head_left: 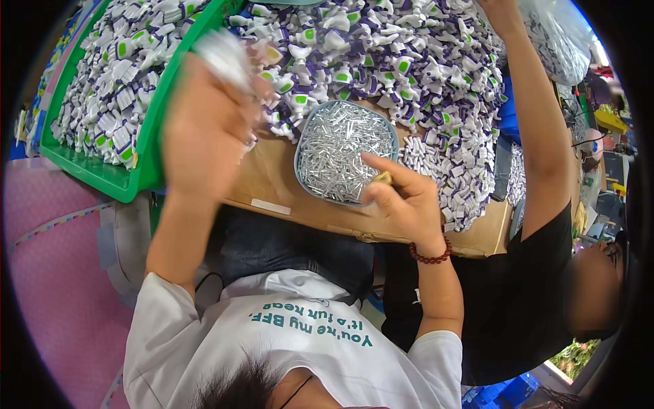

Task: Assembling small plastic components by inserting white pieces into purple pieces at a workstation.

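Note:
My left hand point(211, 123), smeared by motion, is raised at the inner edge of a green bin point(146, 146). A blurred white plastic part point(225, 60) is in its fingers. My right hand point(412, 204) is closed, thumb and forefinger pinching a small brass-coloured piece point(383, 178) whose kind I cannot make out. It hangs over the right rim of a grey-blue tub point(298, 163) full of short silvery metal pins point(344, 146). Behind the tub spreads a large heap of white and purple plastic parts point(368, 48) with green ovals; similar white parts point(112, 82) fill the bin.
Small white pieces point(422, 157) lie right of the tub on the brown cardboard work surface point(262, 180). A co-worker's bare arm point(545, 129) reaches across the right side of the heap. A clear plastic bag point(555, 48) of parts stands at the far right.

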Available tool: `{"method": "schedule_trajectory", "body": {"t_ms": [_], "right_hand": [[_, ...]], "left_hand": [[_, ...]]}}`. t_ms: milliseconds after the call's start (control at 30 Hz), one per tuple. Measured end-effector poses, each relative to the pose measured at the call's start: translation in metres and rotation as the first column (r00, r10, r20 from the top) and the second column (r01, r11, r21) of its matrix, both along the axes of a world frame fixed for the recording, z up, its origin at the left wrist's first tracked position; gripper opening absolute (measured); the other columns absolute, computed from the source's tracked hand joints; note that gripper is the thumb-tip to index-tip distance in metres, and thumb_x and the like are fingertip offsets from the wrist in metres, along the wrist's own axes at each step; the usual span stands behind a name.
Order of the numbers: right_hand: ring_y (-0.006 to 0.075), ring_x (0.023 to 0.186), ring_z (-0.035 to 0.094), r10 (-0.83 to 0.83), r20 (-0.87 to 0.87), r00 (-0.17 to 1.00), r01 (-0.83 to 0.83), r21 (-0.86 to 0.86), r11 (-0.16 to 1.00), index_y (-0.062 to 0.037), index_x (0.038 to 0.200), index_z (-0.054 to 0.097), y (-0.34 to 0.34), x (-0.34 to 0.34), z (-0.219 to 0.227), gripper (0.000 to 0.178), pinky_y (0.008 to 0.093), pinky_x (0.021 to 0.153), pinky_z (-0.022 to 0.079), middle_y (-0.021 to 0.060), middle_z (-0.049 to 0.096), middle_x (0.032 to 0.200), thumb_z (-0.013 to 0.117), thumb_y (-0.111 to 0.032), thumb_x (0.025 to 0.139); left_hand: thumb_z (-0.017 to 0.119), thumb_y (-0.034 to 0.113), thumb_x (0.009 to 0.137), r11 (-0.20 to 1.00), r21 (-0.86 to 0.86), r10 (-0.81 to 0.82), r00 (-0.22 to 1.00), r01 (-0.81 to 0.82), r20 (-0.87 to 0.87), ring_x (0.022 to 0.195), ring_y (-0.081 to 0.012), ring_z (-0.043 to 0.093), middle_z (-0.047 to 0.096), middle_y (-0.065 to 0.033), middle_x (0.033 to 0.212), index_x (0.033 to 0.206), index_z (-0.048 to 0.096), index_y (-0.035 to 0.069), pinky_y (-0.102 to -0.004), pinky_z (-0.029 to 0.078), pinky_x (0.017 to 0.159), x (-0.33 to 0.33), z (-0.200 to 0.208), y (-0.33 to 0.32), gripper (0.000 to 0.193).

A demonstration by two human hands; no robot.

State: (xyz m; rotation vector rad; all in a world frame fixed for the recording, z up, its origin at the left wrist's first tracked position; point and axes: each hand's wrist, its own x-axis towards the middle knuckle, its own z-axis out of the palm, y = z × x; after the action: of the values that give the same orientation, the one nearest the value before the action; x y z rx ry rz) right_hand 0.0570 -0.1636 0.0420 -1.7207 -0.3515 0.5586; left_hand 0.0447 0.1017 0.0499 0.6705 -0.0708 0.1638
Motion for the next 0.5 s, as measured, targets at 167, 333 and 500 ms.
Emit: {"method": "schedule_trajectory", "body": {"t_ms": [167, 333, 500], "right_hand": [[0.0059, 0.066, 0.058, -0.063, 0.012, 0.998, 0.064, -0.127, 0.99, 0.0018, 0.109, 0.06, -0.012, 0.004, -0.009, 0.028, 0.0205, 0.061, 0.046, 0.004, 0.064, 0.072, 0.062, -0.006, 0.082], [0.0189, 0.062, 0.062, -0.004, 0.46, 0.888, 0.154, -0.29, 0.945, -0.0005, 0.093, 0.064, -0.018, 0.006, -0.021, 0.017, 0.0245, 0.055, 0.046, 0.0127, 0.065, 0.079, 0.066, -0.003, 0.076], [0.0266, 0.067, 0.059, 0.189, 0.528, 0.828, 0.097, -0.466, 0.88, -0.0021, 0.083, 0.062, -0.014, 0.008, -0.023, 0.01, 0.0333, 0.056, 0.046, 0.0108, 0.06, 0.074, 0.065, -0.004, 0.073]], "left_hand": [[0.042, 0.025, 0.093, 0.776, 0.505, 0.399, 0.914, -0.378, 0.071, 0.098, -0.0261, 0.057, 0.054, -0.0185, 0.117, 0.116, 0.046, 0.001, -0.0257, 0.046, 0.073, 0.002, 0.021, 0.001, 0.034], [0.064, 0.006, 0.076, -0.402, 0.889, 0.195, 0.928, -0.219, 0.316, 0.086, -0.0283, 0.055, 0.056, -0.0111, 0.089, 0.101, 0.055, 0.003, -0.0356, 0.044, 0.073, -0.034, -0.041, 0.008, 0.028], [0.064, 0.009, 0.075, -0.554, 0.832, 0.234, 0.966, 0.039, 0.111, 0.088, -0.0311, 0.05, 0.051, -0.0114, 0.091, 0.099, 0.055, 0.004, -0.0387, 0.043, 0.072, -0.055, -0.068, 0.007, 0.026]]}}
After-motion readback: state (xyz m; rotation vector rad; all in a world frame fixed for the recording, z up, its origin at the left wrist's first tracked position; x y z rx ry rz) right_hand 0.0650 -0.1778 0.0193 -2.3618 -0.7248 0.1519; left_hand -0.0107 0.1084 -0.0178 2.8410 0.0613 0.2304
